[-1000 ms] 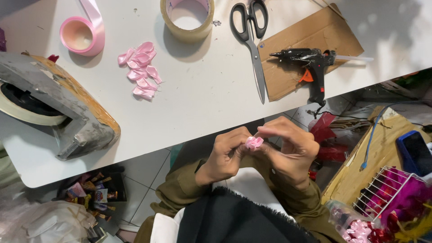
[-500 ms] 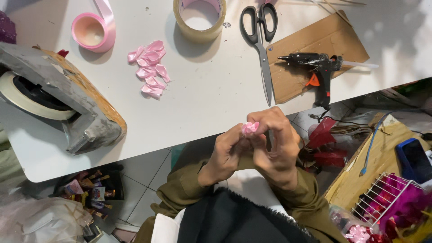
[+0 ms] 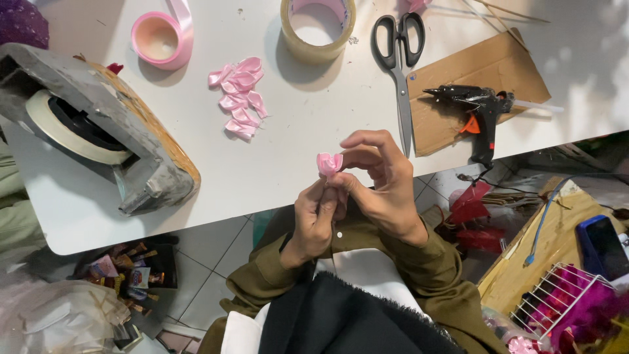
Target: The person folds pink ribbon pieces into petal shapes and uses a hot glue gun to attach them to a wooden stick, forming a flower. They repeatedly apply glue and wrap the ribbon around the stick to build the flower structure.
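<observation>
1. The white table (image 3: 314,164) is taking up most of the top of the shot, running from the left edge to the far right.
2. A big grey tape dispenser (image 3: 98,131) is sitting on the left end of it, with a pale roll inside.
3. A piece of cardboard (image 3: 458,78) is lying at the right, and a black glue gun (image 3: 475,108) is resting half on it, nozzle pointing left.
4. Black-handled scissors (image 3: 398,59) are lying just left of the cardboard, blades pointing toward the person.
5. A roll of clear tape (image 3: 318,29) is sitting at the top middle, and a spool of pink ribbon (image 3: 160,39) is further left.
6. A little pile of folded pink ribbon pieces (image 3: 239,98) is lying between the spool and the scissors.
7. The right hand (image 3: 380,183) is pinching the side of the small pink ribbon bud (image 3: 329,162), other fingers curling loosely.
8. The left hand (image 3: 314,219) is closing around the bud's base from below.
9. The bud itself is hovering at the table's near edge, held up between both hands.
</observation>
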